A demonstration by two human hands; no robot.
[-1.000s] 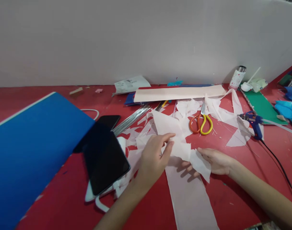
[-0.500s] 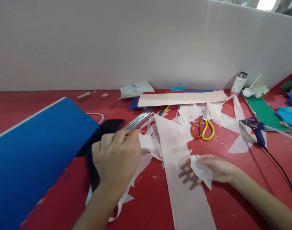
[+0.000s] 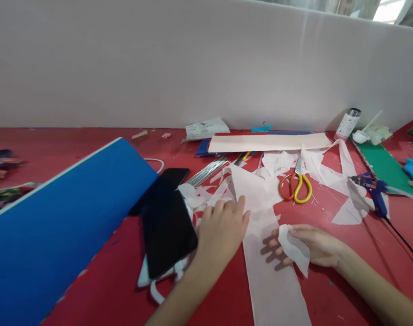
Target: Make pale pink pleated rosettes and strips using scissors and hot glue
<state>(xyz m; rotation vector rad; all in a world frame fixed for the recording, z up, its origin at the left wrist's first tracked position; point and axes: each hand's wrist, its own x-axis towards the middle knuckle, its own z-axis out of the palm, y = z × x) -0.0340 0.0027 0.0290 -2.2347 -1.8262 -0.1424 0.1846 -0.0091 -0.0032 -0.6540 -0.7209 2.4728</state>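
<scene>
My left hand (image 3: pixel 223 226) is open, fingers loosely extended with nothing visible in them, over the left edge of a long pale pink strip (image 3: pixel 274 280) of thin paper or fabric. In my right hand (image 3: pixel 316 244), palm up, a small torn white piece (image 3: pixel 294 246) is held between thumb and fingers above the strip. Left of my left hand lies a black-screened phone or tablet (image 3: pixel 168 235) on a white object with a white cable. Another white piece (image 3: pixel 190 194) rests by its upper corner. Scissors (image 3: pixel 295 183) with one red and one yellow handle lie beyond my hands.
A blue board (image 3: pixel 73 217) covers the left side. Pale scraps (image 3: pixel 279 160) lie around the scissors. At right are a blue glue gun (image 3: pixel 374 192), its black cord, a green board (image 3: pixel 384 170) and a bottle (image 3: pixel 348 124). A white wall (image 3: pixel 141 63) stands behind.
My left hand has let go of a white piece, which now lies by the black screen, and moved right to the strip. My right hand still holds its piece. The view has shifted left.
</scene>
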